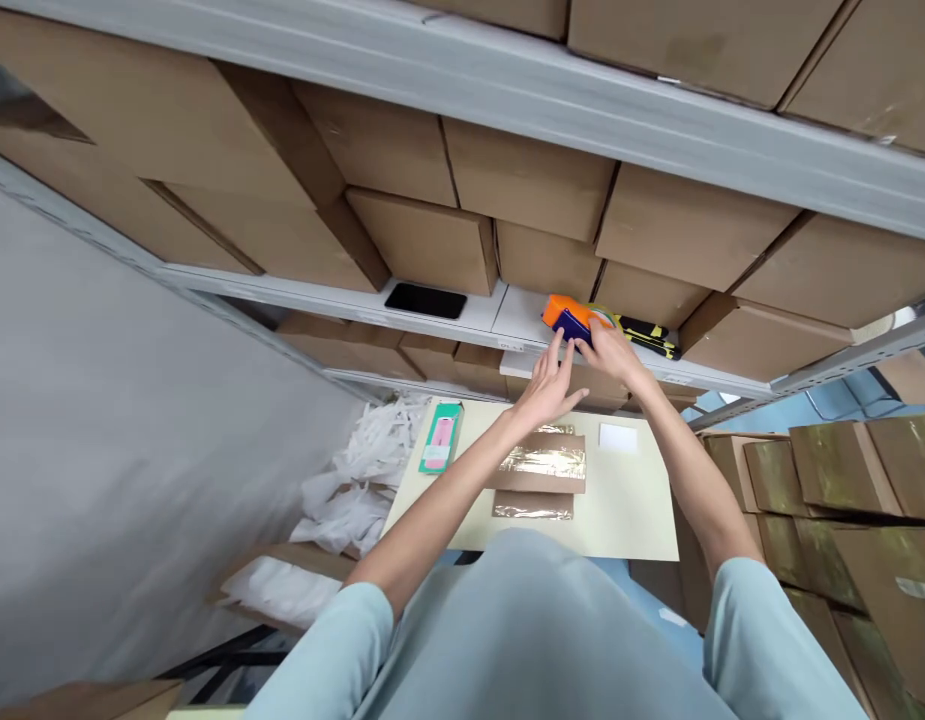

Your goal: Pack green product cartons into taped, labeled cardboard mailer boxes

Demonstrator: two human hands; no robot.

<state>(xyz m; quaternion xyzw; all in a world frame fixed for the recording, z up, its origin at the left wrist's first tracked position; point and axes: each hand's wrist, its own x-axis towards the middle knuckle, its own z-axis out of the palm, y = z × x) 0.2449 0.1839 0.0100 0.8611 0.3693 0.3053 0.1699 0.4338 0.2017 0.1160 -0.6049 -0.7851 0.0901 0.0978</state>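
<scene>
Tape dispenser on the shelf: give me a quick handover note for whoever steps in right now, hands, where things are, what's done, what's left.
Right hand: on the orange and blue tape dispenser at the shelf edge; whether it grips it cannot be told.
Left hand: open, fingers spread, just below the dispenser, holding nothing.
On the table: a flat cardboard box already sealed with clear tape, a white card, a green phone-case pack.
A black phone lies further left on the shelf.
Done: box taped. Left: dispenser not yet clear of the hand.

An orange and dark blue tape dispenser (571, 318), brown cartons (424, 240), a green-and-pink packet (440, 438), a cream table (634, 505).
</scene>
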